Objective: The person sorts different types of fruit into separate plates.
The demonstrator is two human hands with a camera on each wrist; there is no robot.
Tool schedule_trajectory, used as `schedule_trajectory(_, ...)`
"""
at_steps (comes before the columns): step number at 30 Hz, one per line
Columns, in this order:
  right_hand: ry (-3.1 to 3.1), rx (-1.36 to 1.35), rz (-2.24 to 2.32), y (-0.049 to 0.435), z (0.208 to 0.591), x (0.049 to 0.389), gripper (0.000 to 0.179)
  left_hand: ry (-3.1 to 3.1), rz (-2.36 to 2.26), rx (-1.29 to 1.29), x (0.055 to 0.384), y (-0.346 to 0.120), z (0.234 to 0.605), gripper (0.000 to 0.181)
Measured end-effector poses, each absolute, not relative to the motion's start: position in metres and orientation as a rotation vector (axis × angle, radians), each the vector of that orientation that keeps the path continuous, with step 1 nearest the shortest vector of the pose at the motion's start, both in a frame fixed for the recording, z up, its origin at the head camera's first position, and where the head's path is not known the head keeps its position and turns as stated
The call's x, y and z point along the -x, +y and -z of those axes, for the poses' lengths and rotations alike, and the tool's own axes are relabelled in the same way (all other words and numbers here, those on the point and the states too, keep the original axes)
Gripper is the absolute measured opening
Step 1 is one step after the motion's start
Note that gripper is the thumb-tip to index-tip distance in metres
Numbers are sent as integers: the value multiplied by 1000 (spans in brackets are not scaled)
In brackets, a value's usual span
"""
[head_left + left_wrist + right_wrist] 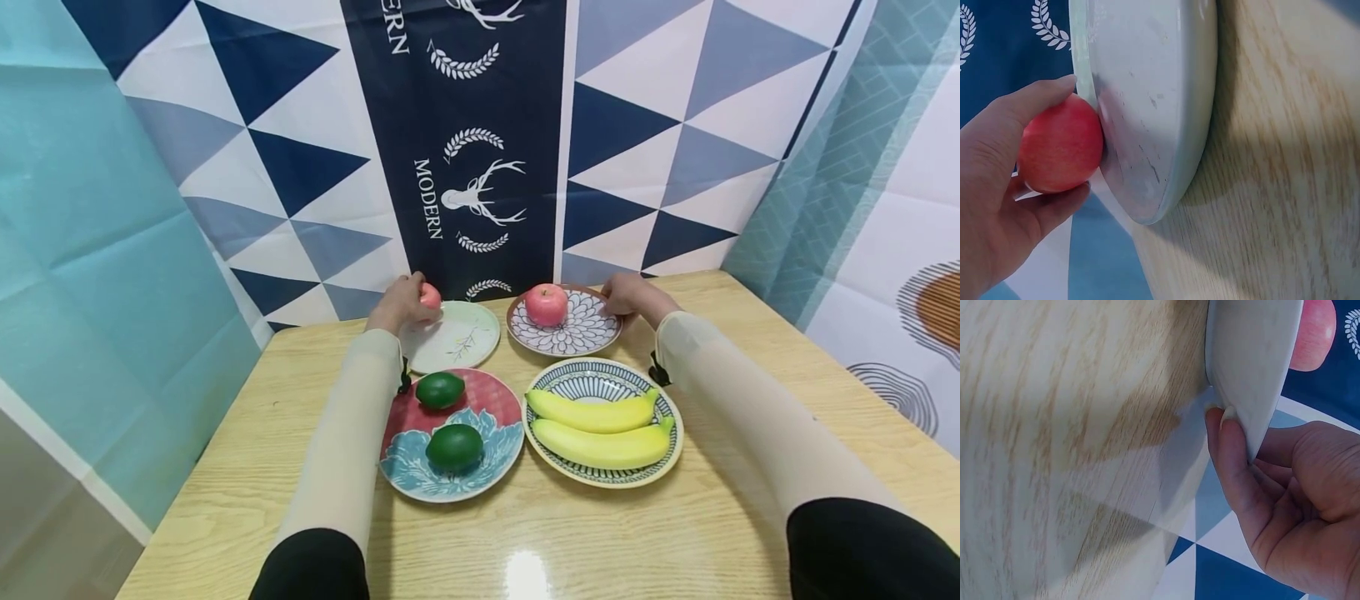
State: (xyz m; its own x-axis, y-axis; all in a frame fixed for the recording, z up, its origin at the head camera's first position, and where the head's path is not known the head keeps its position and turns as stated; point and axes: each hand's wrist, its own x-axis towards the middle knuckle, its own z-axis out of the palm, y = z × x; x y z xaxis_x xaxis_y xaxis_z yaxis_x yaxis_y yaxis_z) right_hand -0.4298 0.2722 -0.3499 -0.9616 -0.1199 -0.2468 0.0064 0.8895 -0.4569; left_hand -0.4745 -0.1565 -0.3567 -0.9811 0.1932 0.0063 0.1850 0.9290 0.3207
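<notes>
In the head view my left hand holds a pink-red apple over the left part of a pale green plate. The left wrist view shows thumb and fingers around the apple, right at the plate's rim; whether it rests on the plate I cannot tell. My right hand grips the right rim of a brown-edged, flower-patterned plate. Its thumb is above and its fingers lie under that rim in the right wrist view. Another apple sits on this plate.
Nearer to me, a red-and-blue plate bears two dark green fruits. To its right, a blue-patterned plate carries two bananas. All stand on a wooden table, with a patterned cloth behind its far edge.
</notes>
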Motion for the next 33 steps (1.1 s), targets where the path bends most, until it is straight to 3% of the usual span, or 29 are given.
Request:
schedule_trajectory(20, 2793, 51, 664, 271, 349, 427, 37, 3038, -447, -355, 479, -154, 353, 67)
schedule_trajectory(33, 2808, 77, 673, 270, 352, 429, 34, 3050, -446, -637, 471, -152, 334, 68)
